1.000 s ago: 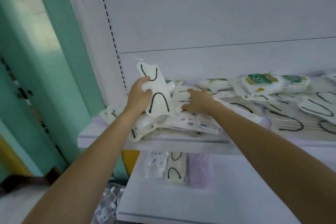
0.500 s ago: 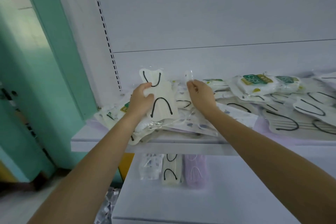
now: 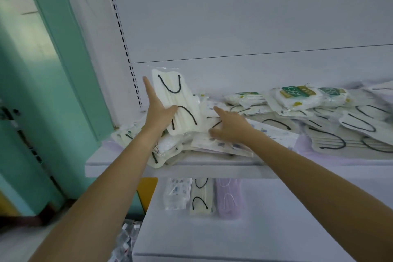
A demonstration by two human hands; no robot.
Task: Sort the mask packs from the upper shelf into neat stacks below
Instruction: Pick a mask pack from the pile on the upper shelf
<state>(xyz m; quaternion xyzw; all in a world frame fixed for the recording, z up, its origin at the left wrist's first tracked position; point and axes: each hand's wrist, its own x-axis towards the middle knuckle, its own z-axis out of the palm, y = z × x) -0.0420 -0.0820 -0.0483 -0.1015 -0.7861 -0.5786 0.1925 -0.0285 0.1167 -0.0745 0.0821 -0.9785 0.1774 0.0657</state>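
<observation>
My left hand (image 3: 158, 112) holds a cream mask pack (image 3: 180, 100) with black ear loops upright above the left end of the upper shelf (image 3: 119, 161). Its thumb lies across the front and its index finger runs up the pack's left edge. My right hand (image 3: 230, 126) is spread with straight fingers over the jumbled pile of mask packs (image 3: 276, 125), touching the patterned ones. On the lower shelf (image 3: 244, 238) stand three short stacks side by side: patterned (image 3: 177, 193), cream (image 3: 201, 199) and lilac (image 3: 228, 198).
Green-labelled packs (image 3: 297, 97) lie at the back of the upper shelf. A white back panel with a slotted upright (image 3: 119, 32) rises behind. A teal wall (image 3: 53, 91) is at left. More packs (image 3: 125, 242) lie low beside the lower shelf.
My left hand has raised the cream pack higher and stretched its index finger. My right hand has let go of what it pinched and dropped onto the pile with spread fingers.
</observation>
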